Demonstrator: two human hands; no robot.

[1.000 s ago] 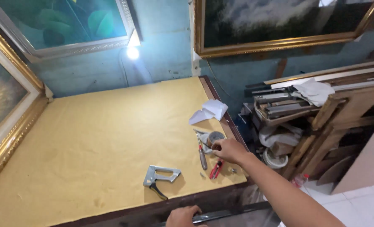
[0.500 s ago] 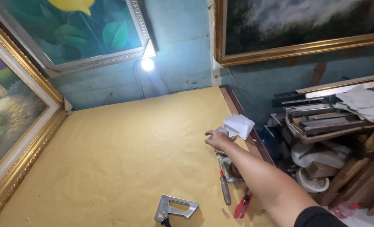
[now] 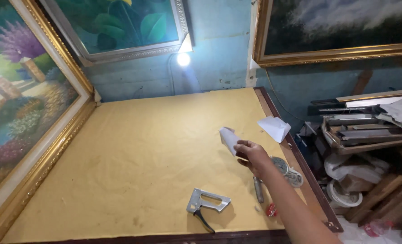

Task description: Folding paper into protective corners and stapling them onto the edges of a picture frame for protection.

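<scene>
the folded white paper (image 3: 229,139) is up off the surface, pinched at its lower end in the right hand (image 3: 251,155), fingers closed around it, the free end pointing up and to the left. the hand hangs above the yellow paper backing (image 3: 133,158) that covers the big board, toward its right side, and the forearm runs in from the bottom right corner of the view. the left hand is out of sight, so nothing to say about it.

just right of the held piece, a second folded white paper (image 3: 274,128) lies near the dark wooden edge (image 3: 300,158) of the board, apart from the hand. right under the wrist sits a roll of tape (image 3: 283,167), partly hidden by the arm. below that, a slim tool with a dark handle (image 3: 258,190) lies on the backing, and a red-handled tool (image 3: 271,210) peeks out beside the forearm. further left, well clear of the hand, a metal staple gun (image 3: 207,204) rests on its side near the front edge.

around the board: a gold-framed garden painting (image 3: 24,104) leans on the left, a silver-framed leaf painting (image 3: 124,27) at the back, a bare bulb (image 3: 183,59) glowing on the blue wall, a gold-framed dark painting (image 3: 341,27) at upper right, and stacked frame mouldings (image 3: 359,131) off to the right.
</scene>
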